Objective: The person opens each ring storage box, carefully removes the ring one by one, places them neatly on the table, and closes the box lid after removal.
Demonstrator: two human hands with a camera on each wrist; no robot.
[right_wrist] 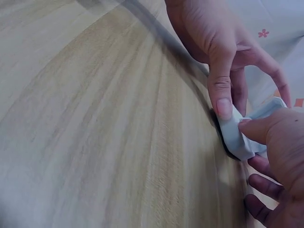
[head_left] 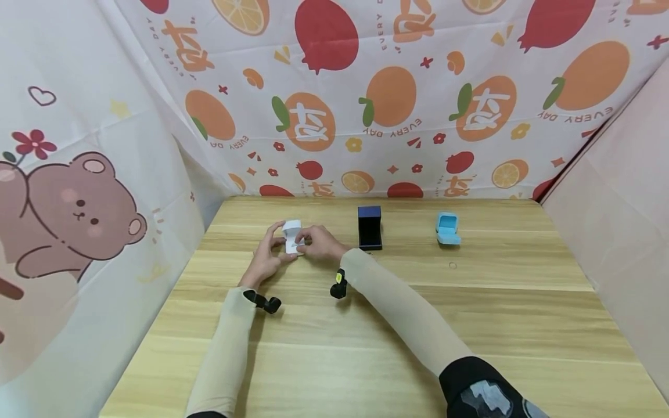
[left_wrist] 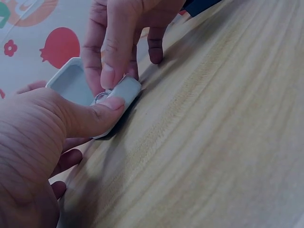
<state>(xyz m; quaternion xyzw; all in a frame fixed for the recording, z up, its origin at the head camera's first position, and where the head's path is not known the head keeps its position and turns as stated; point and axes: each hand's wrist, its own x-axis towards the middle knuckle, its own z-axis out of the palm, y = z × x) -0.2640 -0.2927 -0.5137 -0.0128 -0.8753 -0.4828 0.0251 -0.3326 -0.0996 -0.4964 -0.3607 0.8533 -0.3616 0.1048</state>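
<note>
A small white ring box (head_left: 291,230) stands with its lid up at the left back of the table. My left hand (head_left: 265,259) grips it from the left, the thumb (left_wrist: 107,107) on the front of its base. From the right, my right hand (head_left: 322,244) reaches into the box. In the left wrist view its thumb and finger pinch a silver ring (left_wrist: 100,96) with a beaded-looking band at the cushion. The right wrist view shows both hands at the white box (right_wrist: 233,135), with the ring hidden.
An open dark blue box (head_left: 370,227) stands right of my right hand. Farther right is an open light blue ring box (head_left: 448,228), with a thin ring (head_left: 452,265) lying before it on the wooden table (head_left: 366,360). Printed cloth (head_left: 334,87) hangs behind.
</note>
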